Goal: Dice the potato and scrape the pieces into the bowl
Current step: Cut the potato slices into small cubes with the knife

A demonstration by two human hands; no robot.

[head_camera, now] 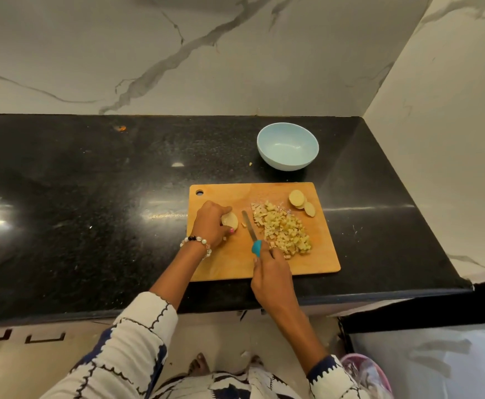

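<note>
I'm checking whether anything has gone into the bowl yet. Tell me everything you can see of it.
The bowl is pale blue, round and smooth, ceramic or plastic by its look, with a plain rim and a deep curved inside. It stands upright on the black countertop, behind the far right part of the wooden cutting board and apart from it. Nothing shows inside it: the diced potato lies on the board. Neither hand touches it. One small pale scrap lies on the counter just to its left.
</note>
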